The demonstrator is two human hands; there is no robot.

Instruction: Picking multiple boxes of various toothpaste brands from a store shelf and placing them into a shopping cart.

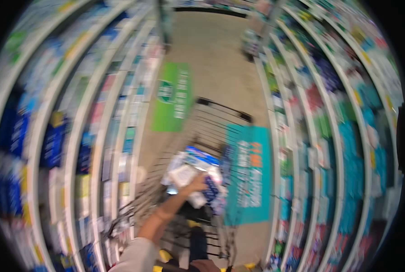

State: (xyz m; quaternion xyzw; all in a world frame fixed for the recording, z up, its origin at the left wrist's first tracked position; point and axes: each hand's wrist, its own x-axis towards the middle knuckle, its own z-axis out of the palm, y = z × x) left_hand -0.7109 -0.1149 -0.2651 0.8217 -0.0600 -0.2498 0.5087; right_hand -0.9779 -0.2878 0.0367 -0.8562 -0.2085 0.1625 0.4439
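Observation:
My left hand (198, 183) reaches down into a wire shopping cart (219, 125). Its fingers are at a dark blue package with pale marks (211, 191); blur hides whether they grip it. Just beside the hand is a white square package (182, 175). A bright blue and white pack (202, 156) lies farther forward in the pile. More white and pale packages (197, 200) sit underneath and around. My right hand is out of view.
Stocked shelves (75, 136) line the left side, with more shelves (324, 136) on the right. A green floor sign (170, 119) lies left of the cart and a teal one (256, 210) to its right. A yellow shoe (166, 255) shows below.

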